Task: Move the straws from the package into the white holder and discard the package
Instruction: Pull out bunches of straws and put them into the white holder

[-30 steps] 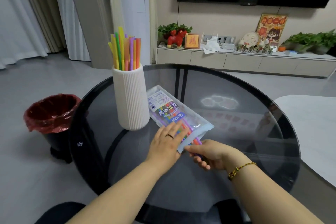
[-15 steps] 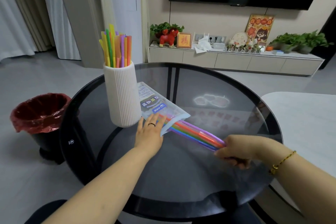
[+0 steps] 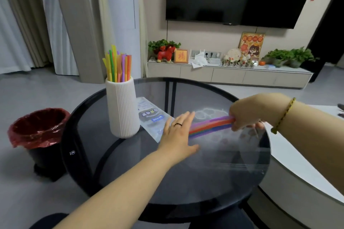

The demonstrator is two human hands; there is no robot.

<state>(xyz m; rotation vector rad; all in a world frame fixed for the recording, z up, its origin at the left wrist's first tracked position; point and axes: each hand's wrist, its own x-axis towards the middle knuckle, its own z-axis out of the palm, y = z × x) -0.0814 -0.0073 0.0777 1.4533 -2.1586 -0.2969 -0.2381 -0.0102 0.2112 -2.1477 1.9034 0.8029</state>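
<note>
Tabletop [image 3: 186,182]: round, dark glass, black rim; carried the holder, the package and both hands.

Holder [image 3: 122,109]: white, ribbed, upright near the left edge; already stocked with straws standing loose in its mouth; tall and narrow, so judged easy to tip.

Package [image 3: 151,119]: clear film with a printed label, flat on the glass just right of the holder; its near end lay under the left hand; looked emptied or nearly so, though the hand hid the mouth.

Bundle [image 3: 212,125]: purple, orange, red and blue straws, blurred; one end in the right fist, the other passing behind the left hand, so whether it had cleared the package could not be told.

Left hand [image 3: 176,134]: grip wide, fingers spread, palm down over the package mouth; holding nothing.

Right hand [image 3: 247,115]: grip closed round the bundle's far end, raised above the tabletop at the right.

Bin [image 3: 37,128]: red liner, on the floor left of the tabletop, well apart from the package.

Risks, as judged: bundle held at one end only, so straws might fan, sag or slip out; long tips swung leftward might strike the holder and topple it or scatter its contents; film light, liable to slide off the glass once unpinned.
</note>
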